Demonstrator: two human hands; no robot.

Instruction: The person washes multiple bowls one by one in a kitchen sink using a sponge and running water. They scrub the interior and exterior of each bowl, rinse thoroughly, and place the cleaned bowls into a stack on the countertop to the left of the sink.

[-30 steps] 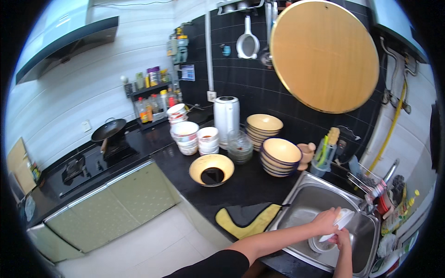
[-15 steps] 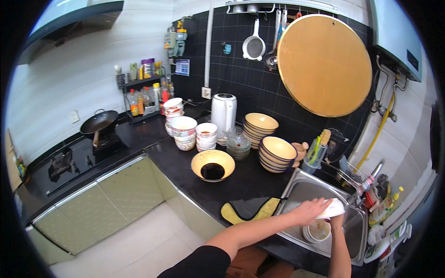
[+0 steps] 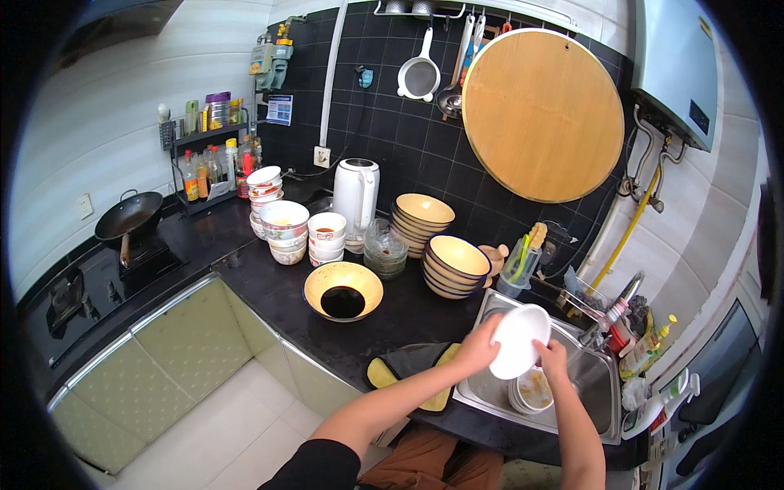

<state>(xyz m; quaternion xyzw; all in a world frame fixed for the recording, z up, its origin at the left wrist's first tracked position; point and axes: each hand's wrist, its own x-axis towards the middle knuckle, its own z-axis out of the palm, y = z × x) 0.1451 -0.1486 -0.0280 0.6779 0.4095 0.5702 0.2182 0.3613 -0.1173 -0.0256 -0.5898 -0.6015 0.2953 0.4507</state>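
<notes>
Premises: a kitchen, of household scale. Evidence: a wok (image 3: 140, 211) standing on a black hob (image 3: 100, 317), a range hood (image 3: 118, 24) above, and a stainless-steel sink (image 3: 592, 380) with tap (image 3: 614, 314) set into the black tabletop (image 3: 404, 322). Also noted: condiment bottles (image 3: 203, 174), stacked bowls (image 3: 286, 249), strainer (image 3: 420, 80) and ladle (image 3: 448, 100) hung along the dark tiled wall (image 3: 359, 122), gas meter (image 3: 262, 60), wall-mounted water heater (image 3: 678, 69).

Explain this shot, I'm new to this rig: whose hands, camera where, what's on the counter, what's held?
No robot: these are a person's bare hands. The picture comes from a wide fisheye camera on their head, looking down, so straight edges bend near the rim. The left hand and right hand hold a white dish over a metal sink containing bowls. On the black counter stand a tan bowl with dark liquid, stacked striped bowls and a white jug.
</notes>
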